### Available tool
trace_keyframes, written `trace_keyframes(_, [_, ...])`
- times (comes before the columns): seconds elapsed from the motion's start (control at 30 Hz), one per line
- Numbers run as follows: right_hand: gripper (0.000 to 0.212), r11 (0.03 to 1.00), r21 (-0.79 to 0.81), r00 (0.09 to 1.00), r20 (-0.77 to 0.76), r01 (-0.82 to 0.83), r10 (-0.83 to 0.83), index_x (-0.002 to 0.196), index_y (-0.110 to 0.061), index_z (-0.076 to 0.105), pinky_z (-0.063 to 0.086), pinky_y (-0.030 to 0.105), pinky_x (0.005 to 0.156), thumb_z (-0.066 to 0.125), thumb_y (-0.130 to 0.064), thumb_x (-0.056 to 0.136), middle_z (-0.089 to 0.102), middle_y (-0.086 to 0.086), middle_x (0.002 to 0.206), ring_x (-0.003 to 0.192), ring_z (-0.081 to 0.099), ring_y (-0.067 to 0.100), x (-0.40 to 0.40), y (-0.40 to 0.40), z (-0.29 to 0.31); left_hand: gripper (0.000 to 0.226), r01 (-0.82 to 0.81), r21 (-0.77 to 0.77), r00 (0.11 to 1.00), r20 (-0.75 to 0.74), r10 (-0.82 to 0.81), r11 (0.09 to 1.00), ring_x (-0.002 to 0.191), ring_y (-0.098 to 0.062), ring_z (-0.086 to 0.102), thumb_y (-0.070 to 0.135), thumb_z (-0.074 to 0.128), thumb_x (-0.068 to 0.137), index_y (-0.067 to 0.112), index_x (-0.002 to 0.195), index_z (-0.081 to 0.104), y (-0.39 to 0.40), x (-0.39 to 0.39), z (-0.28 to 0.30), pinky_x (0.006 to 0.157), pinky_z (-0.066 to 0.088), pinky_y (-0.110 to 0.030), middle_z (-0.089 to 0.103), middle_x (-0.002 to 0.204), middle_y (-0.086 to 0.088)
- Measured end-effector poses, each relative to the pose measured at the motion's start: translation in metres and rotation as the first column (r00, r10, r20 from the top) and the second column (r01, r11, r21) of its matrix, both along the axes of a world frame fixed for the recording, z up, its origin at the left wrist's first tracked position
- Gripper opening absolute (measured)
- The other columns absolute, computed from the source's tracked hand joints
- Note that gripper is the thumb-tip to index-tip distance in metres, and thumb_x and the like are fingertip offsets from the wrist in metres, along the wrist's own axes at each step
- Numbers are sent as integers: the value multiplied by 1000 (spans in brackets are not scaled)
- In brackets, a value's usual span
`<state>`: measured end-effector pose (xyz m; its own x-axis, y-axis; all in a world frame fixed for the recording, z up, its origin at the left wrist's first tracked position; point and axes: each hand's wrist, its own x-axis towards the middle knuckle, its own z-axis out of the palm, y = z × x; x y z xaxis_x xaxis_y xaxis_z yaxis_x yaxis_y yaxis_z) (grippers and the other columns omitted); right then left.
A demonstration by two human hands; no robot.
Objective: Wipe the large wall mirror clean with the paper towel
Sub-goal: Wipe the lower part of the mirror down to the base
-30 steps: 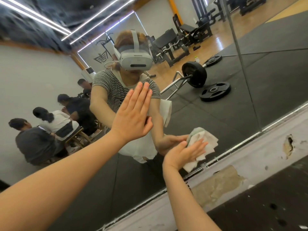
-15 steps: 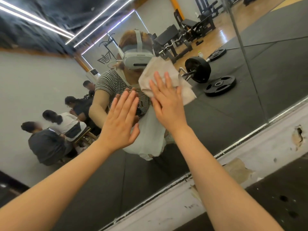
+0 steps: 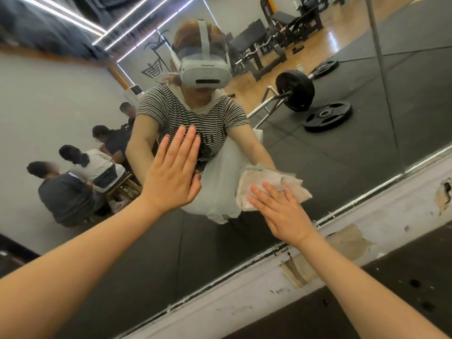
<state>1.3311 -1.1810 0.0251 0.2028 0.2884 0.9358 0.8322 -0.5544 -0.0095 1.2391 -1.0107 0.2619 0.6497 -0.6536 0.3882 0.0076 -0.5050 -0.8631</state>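
The large wall mirror [image 3: 342, 167] fills most of the head view and reflects a gym. My right hand [image 3: 281, 211] presses a crumpled whitish paper towel [image 3: 264, 184] flat against the glass, low down near the mirror's bottom edge, with straight spread fingers. My left hand [image 3: 175, 170] lies flat on the glass to the left of it, fingers straight and together, holding nothing. Part of the towel is hidden under my right hand.
A white wall strip [image 3: 367, 216] with chipped, peeling patches runs under the mirror's metal bottom edge. Dark rubber floor [image 3: 403, 289] lies below it. The mirror reflects a barbell, weight plates, benches and several seated people.
My right hand slid the paper towel down the glass from head height to near the bottom edge. My left hand stayed flat on the mirror.
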Motion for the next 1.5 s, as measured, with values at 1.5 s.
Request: trace_keyframes(1.5, [61, 909, -414, 985, 173, 55, 19, 145, -17, 29, -5, 43, 118, 38, -17, 85, 29, 0, 152, 150, 3, 19, 0, -9, 152, 83, 30, -45, 998, -61, -33, 999, 149, -34, 0, 36, 39, 85, -8, 150, 12, 5, 1, 1, 121, 3, -46, -2, 160, -23])
